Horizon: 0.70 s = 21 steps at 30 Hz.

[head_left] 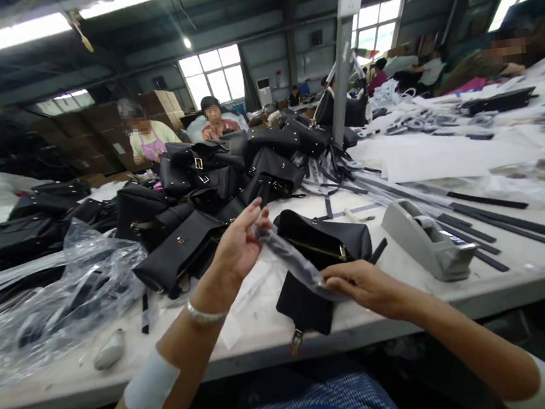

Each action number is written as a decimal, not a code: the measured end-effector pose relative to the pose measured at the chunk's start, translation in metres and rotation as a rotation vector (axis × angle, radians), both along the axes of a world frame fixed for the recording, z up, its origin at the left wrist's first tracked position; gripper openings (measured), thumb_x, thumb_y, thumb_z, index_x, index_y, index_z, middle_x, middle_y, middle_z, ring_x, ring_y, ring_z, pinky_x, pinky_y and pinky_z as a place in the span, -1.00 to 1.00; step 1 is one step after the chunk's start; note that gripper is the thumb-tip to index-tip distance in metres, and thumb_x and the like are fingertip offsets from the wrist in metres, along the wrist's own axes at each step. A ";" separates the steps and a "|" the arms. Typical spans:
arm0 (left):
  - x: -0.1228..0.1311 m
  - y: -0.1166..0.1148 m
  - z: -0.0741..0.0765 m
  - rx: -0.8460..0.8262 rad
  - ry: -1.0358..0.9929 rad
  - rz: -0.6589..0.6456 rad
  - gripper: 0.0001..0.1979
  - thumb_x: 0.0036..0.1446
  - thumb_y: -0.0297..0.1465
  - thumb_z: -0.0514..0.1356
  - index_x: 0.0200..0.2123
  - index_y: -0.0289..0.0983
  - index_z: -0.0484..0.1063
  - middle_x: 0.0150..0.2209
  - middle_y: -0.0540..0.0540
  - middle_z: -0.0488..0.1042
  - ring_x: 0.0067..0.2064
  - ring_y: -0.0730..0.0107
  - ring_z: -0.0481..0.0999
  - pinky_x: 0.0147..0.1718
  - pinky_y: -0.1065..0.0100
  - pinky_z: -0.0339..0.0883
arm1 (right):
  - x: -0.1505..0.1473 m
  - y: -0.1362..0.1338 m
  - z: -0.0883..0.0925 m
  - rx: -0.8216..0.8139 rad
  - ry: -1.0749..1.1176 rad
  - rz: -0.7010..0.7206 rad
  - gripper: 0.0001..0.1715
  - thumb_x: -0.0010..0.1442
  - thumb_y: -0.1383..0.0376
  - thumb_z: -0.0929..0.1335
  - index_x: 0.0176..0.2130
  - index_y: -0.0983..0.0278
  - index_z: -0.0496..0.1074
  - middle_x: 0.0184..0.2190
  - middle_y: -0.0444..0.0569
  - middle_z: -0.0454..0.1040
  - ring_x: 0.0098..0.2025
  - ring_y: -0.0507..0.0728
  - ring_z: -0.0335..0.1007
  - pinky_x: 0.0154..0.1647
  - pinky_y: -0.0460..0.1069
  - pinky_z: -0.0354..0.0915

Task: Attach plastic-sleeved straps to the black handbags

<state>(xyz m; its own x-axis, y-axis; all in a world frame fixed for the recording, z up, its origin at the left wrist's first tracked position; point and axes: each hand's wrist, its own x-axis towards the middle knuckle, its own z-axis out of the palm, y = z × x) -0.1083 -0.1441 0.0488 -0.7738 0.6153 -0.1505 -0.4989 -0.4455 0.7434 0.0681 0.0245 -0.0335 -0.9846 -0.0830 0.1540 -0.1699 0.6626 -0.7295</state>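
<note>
My left hand (pixel 241 242) pinches the upper end of a long plastic-wrapped strap (pixel 289 258), fingers closed on it. The lower end of that wrapped strap is gripped by my right hand (pixel 363 284). Both hands hover just above the white worktable (pixel 529 260), over a small black handbag (pixel 319 259) lying open side up with a gold zipper and a clasp hanging off the table's front edge.
A big heap of black handbags (pixel 212 191) fills the table behind. Crumpled clear plastic bags (pixel 61 294) lie at left, a grey tape dispenser (pixel 429 239) at right, black straps (pixel 491 219) beyond it. A grey post (pixel 342 59) rises mid-table. Other people sit at the far side.
</note>
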 end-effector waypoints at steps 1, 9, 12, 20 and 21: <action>-0.005 0.019 0.019 0.023 0.081 -0.005 -0.73 0.29 -0.62 0.03 0.01 -0.38 0.35 -0.34 -0.09 0.45 -0.52 0.65 0.41 -0.46 0.61 0.40 | 0.002 0.010 0.010 -0.026 0.024 -0.028 -0.61 0.38 0.13 0.20 -0.22 0.23 0.52 -0.37 -0.08 0.57 -0.34 0.10 0.49 -0.29 -0.08 0.31; -0.011 0.157 0.133 0.038 0.688 -0.306 -0.50 0.28 -0.73 -0.07 0.26 -0.40 0.14 -0.21 -0.10 0.51 -0.38 0.63 0.49 -0.19 0.45 0.40 | 0.020 0.044 0.040 -0.314 0.307 -0.390 -0.67 0.29 0.06 0.32 -0.27 0.25 0.50 -0.37 -0.03 0.59 -0.31 0.13 0.51 -0.24 -0.02 0.39; -0.001 0.186 0.140 -0.004 0.831 -0.427 -0.47 0.34 -0.73 -0.14 0.34 -0.43 -0.06 -0.11 -0.17 0.51 -0.25 0.60 0.53 -0.09 0.39 0.35 | 0.022 0.026 0.030 -0.485 0.324 -0.434 -0.68 0.26 0.06 0.37 -0.20 0.26 0.50 -0.31 -0.02 0.61 -0.26 0.15 0.53 -0.20 0.00 0.42; -0.034 0.169 0.051 -0.455 1.366 -0.215 -0.51 0.31 -0.34 0.16 0.23 -0.43 0.23 -0.33 -0.15 0.59 -0.31 0.26 0.61 -0.27 0.31 0.46 | 0.016 0.013 -0.005 -0.634 0.366 -0.712 -0.68 0.18 0.05 0.44 -0.18 0.22 0.52 -0.24 -0.02 0.60 -0.18 0.15 0.51 -0.06 0.04 0.38; -0.041 0.153 0.038 -0.454 1.421 -0.121 -0.55 0.30 -0.32 0.16 0.19 -0.39 0.29 -0.27 -0.17 0.61 -0.24 0.25 0.61 -0.24 0.33 0.46 | 0.013 0.018 -0.005 -0.697 0.413 -0.725 -0.70 0.15 0.08 0.46 -0.19 0.20 0.52 -0.24 -0.05 0.59 -0.17 0.14 0.50 -0.02 0.05 0.36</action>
<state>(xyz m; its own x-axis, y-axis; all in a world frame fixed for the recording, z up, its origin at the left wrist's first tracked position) -0.1494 0.0089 0.0867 -0.3836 0.7932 0.4730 0.7240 -0.0596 0.6872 0.0811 0.0425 -0.0389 -0.6255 0.7310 0.2727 -0.2243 0.1664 -0.9602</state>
